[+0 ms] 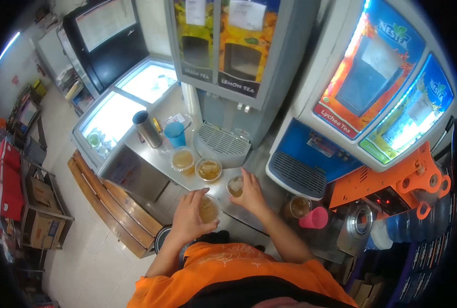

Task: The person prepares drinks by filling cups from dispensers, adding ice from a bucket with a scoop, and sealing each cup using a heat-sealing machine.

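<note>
My left hand (188, 214) is wrapped round a clear plastic cup (209, 209) of amber drink at the counter's front edge. A second clear cup (234, 187), with ice and pale drink in it, is gripped in my right hand (250, 195) over the metal counter (228, 205). Just beyond my hands stand two more filled cups: one with ice (209, 169) and, to its left, one with a smooth amber surface (182, 159). Behind them are a blue plastic cup (175, 134) and a tall steel tumbler (146, 129).
A tea dispenser (223, 138) with a drip tray rises at the back, a blue-fronted Nestea dispenser (297, 159) to the right. Near my right arm are a dark-drink cup (298, 206), a pink cup (314, 218) and an orange sealing machine (382, 179). A wooden bench (110, 205) stands left.
</note>
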Tool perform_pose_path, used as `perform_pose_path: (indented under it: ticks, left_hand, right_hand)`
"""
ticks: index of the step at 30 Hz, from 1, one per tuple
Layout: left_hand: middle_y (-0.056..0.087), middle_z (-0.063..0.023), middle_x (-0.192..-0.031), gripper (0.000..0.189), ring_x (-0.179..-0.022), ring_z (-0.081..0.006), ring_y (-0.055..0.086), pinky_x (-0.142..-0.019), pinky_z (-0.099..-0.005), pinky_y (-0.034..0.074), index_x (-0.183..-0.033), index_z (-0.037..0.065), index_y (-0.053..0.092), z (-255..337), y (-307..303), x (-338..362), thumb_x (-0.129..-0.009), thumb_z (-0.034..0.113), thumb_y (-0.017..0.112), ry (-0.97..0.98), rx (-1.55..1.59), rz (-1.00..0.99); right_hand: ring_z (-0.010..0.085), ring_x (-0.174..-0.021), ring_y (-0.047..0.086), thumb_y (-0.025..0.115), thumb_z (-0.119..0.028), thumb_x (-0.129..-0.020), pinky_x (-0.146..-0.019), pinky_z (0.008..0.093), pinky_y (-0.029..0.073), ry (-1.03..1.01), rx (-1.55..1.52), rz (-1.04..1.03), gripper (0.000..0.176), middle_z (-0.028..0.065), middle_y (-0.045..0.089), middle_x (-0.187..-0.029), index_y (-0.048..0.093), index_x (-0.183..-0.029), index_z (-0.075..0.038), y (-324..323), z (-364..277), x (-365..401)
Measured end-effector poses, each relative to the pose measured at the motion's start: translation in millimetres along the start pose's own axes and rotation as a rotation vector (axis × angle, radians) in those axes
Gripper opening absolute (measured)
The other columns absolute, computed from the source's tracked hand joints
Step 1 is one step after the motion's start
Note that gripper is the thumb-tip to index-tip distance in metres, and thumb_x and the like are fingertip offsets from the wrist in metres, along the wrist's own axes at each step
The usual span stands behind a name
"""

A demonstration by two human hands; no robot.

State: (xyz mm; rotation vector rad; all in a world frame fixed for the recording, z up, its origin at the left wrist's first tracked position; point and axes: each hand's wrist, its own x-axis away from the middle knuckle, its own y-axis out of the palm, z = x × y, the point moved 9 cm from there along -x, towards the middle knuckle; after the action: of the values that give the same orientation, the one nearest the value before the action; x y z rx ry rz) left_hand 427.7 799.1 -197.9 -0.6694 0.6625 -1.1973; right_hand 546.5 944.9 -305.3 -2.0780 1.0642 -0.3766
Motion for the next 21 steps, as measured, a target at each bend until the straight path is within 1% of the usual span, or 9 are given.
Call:
perform_pose_path:
  ticks: [6,8,10,11,13,15,17,20,21]
  left_hand:
    - [0.051,-0.0151,-0.11,0.071,-0.099,-0.0357,0.049,-0.086,-0.0432,0.042,-0.117,0.006,0.047,2,65,-36,-0.055,0.021,0.08,0.101,-0.033,-0.032]
    - [0.051,-0.0153,-0.109,0.07,-0.098,-0.0359,0.049,-0.085,-0.0436,0.042,-0.115,0.006,0.048,4,97,-45,-0.055,0.02,0.08,0.148,-0.024,-0.066]
    - [0.051,-0.0162,-0.108,0.067,-0.098,-0.0364,0.049,-0.086,-0.0445,0.041,-0.112,0.005,0.047,7,114,-59,-0.056,0.02,0.08,0.21,-0.09,0.084]
    - [0.051,-0.0162,-0.108,0.067,-0.098,-0.0364,0.049,-0.086,-0.0445,0.041,-0.112,0.005,0.047,15,126,-65,-0.056,0.02,0.08,0.269,-0.072,0.047]
    - [0.05,-0.0174,-0.113,0.071,-0.105,-0.0374,0.048,-0.09,-0.0444,0.04,-0.116,0.004,0.046,11,148,-75,-0.056,0.02,0.08,0.171,-0.163,-0.044]
    - [0.049,-0.0169,-0.118,0.075,-0.11,-0.0372,0.046,-0.094,-0.0441,0.038,-0.12,0.004,0.045,18,159,-78,-0.056,0.021,0.081,0.254,-0.215,0.004]
    - [0.048,-0.0165,-0.122,0.08,-0.115,-0.0369,0.044,-0.097,-0.0438,0.036,-0.123,0.004,0.043,38,158,-78,-0.056,0.021,0.082,0.314,-0.269,0.072]
    - [0.051,-0.0166,-0.125,0.073,-0.116,-0.0359,0.047,-0.098,-0.0417,0.038,-0.124,0.002,0.046,107,127,-69,-0.06,0.016,0.08,0.332,-0.418,0.144]
    - [0.055,-0.0167,-0.12,0.064,-0.111,-0.0355,0.051,-0.094,-0.0406,0.041,-0.119,0.001,0.051,152,111,-65,-0.063,0.013,0.078,0.434,-0.167,0.165]
  right_hand:
    - [0.0357,-0.113,0.049,0.083,-0.025,-0.055,-0.095,0.0422,0.041,0.16,-0.025,0.16,0.097,0.0211,0.046,-0.125,0.032,-0.135,-0.004,-79,19,62]
    - [0.0333,-0.113,0.05,0.084,-0.024,-0.055,-0.095,0.0413,0.042,0.063,-0.039,0.308,0.097,0.0205,0.046,-0.126,0.033,-0.135,-0.004,-120,13,91]
    - [0.0304,-0.114,0.051,0.085,-0.021,-0.055,-0.095,0.0384,0.043,0.141,0.112,0.363,0.095,0.0198,0.05,-0.123,0.035,-0.134,-0.003,-169,2,124]
    - [0.0288,-0.115,0.051,0.085,-0.02,-0.055,-0.096,0.0371,0.043,0.134,0.029,0.388,0.094,0.0191,0.051,-0.123,0.035,-0.133,-0.002,-186,5,140]
    - [0.0273,-0.117,0.051,0.085,-0.019,-0.055,-0.097,0.0358,0.043,0.145,-0.041,0.472,0.093,0.0184,0.051,-0.123,0.036,-0.133,-0.001,-227,4,175]
    - [0.0305,-0.113,0.051,0.083,-0.023,-0.057,-0.095,0.0382,0.042,0.151,-0.199,0.492,0.091,0.0187,0.051,-0.122,0.037,-0.133,-0.003,-261,3,210]
    - [0.0303,-0.112,0.052,0.083,-0.023,-0.056,-0.094,0.0378,0.043,0.173,-0.162,0.555,0.091,0.0187,0.051,-0.122,0.038,-0.132,-0.003,-295,4,245]
    - [0.0297,-0.112,0.053,0.083,-0.023,-0.056,-0.094,0.0378,0.044,0.225,-0.135,0.61,0.09,0.0184,0.052,-0.122,0.039,-0.132,-0.003,-333,14,289]
    - [0.0297,-0.112,0.053,0.083,-0.023,-0.056,-0.094,0.0378,0.044,0.245,-0.063,0.624,0.09,0.018,0.052,-0.122,0.039,-0.132,-0.003,-343,18,305]
